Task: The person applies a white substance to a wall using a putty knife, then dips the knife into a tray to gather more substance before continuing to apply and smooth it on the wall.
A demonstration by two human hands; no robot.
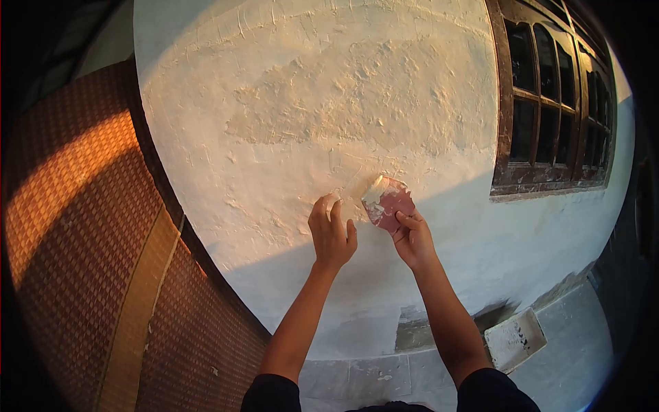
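Your container is the shallow tray at the lower right of the frame, a pale rectangle with low sides, set on the grey floor close to the foot of the wall. Its inside is whitish with dark patches showing; whether any wet filler lies in it is too small to tell.

At the centre of the frame, your right hand grips a flat, dull-red scraper between thumb and fingers. The scraper is a thin blade with angled corners, tilted up to the left against the wall area, with thick creamy paste smeared along its left and upper part. Your left hand, just to its left, is empty, fingers raised and loosely bent; you cannot tell here whether the fingertips touch the wall.

Across the upper middle, the wall is lumpy and ridged, smoother and whiter lower down. At the upper right sits a brown window with barred panes, and the left side is filled by a reddish woven mat with a tan band
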